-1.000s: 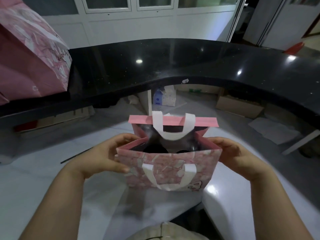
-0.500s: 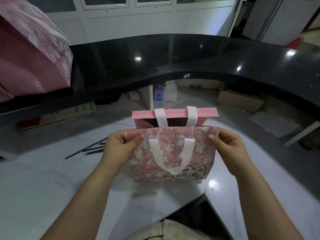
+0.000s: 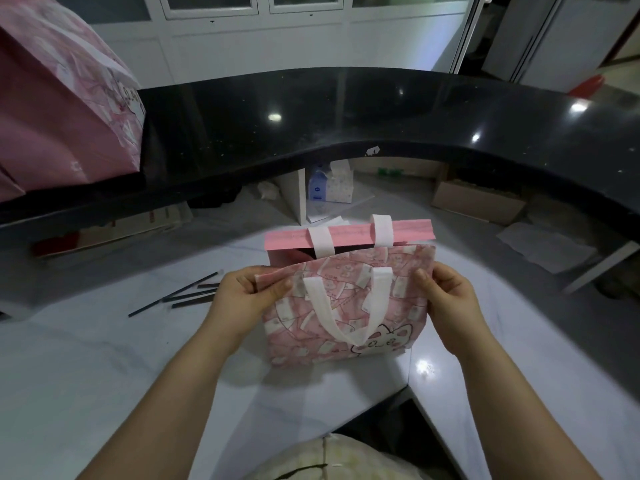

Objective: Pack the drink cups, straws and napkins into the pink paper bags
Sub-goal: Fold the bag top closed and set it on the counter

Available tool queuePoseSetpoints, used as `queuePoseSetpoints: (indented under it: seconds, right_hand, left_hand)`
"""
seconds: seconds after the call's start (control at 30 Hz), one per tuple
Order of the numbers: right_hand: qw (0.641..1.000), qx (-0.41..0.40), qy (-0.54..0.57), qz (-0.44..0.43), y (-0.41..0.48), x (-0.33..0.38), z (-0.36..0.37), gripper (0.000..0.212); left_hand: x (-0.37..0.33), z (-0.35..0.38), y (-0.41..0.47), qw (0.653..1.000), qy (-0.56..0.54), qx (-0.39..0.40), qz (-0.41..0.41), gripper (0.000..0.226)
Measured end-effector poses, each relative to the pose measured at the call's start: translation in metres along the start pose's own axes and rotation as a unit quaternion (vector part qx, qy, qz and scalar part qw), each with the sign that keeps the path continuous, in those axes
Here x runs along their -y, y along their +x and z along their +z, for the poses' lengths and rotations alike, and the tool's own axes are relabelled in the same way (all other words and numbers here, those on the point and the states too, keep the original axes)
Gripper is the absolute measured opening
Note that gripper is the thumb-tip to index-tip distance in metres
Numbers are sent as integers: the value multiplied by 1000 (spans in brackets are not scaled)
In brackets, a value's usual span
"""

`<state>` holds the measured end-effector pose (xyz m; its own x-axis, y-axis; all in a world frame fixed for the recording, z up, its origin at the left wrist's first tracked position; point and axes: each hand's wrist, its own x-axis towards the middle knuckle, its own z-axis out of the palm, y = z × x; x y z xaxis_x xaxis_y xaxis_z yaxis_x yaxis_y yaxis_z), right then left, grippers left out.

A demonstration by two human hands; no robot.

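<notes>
two hands, one pink paper bag (image 3: 398,306), standing on the white table (image 3: 104,375) just in front of you, between your wrists.
- left hand (image 3: 242,299): grip closed in a pinch, thumb over fingers, on the top left corner of the near panel.
- right hand (image 3: 446,306): the same pinch on the top right corner.
- change: a second ago you held the mouth spread wide, with dark round shapes, probably cup lids, showing inside. now the near panel is drawn up toward the far rim and only a narrow dark slit is left.
- meaning: this bag reads as loaded and being closed; whether napkins went in is hidden.
- also differing: several dark straws (image 3: 180,296) show loose on the table left of your left hand, where a second ago just one was in view, so more packing likely remains.
</notes>
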<state>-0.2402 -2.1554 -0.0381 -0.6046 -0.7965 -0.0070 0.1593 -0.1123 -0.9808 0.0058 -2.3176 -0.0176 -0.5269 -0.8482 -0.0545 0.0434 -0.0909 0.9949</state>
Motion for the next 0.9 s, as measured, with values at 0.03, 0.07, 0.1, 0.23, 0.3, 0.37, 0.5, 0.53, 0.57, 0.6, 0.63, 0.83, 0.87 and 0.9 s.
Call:
queuePoseSetpoints:
  seconds: [0.03,0.07,0.1,0.23,0.3,0.37,0.5,0.53,0.57,0.6,0.63,0.83,0.87,0.9]
  right_hand:
    - [1000,-17,8,-9,0,0,6,19]
    - [999,-37,17,-21,0,-2,12,17]
    - [998,-52,25,-31,-1,-3,18,14]
    - [995,-80,4,-63,-1,-7,28,5]
    - [994,-77,3,-74,2,-7,26,6]
    - [995,-73,15,-73,4,-8,24,4]
    - [995,-59,25,-78,10,-6,21,4]
    - [994,-55,16,-88,13,-5,20,11]
    - [994,-49,5,-96,16,-2,20,19]
    - [994,-41,-2,-98,19,1,19,25]
    - [995,-32,-3,-93,22,4,19,28]
    - [998,21,-5,-56,40,4,15,30]
    - [998,8,-3,-58,42,3,14,28]
    - [998,-8,-1,-62,43,2,15,26]
  left_hand:
    - [-1,3,1,1000,-6,-19,13,15]
    - [-2,6,3,999,-12,-29,25,16]
    - [-2,7,4,999,-16,-33,37,17]
    - [-2,1,5,996,11,-41,80,16]
    - [1,-4,5,996,20,-37,75,14]
    - [4,-11,6,998,11,-29,57,14]
    - [2,-22,8,997,-3,16,70,23]
    - [-1,-23,9,996,18,27,81,20]
    - [-4,-24,11,994,47,31,92,16]
    - [-6,-25,14,991,79,36,102,15]
    - [-8,-25,17,987,108,39,113,16]
    - [-17,-22,39,984,135,43,110,17]
    - [-17,-23,43,987,119,43,102,21]
    - [-16,-23,45,989,103,44,98,21]
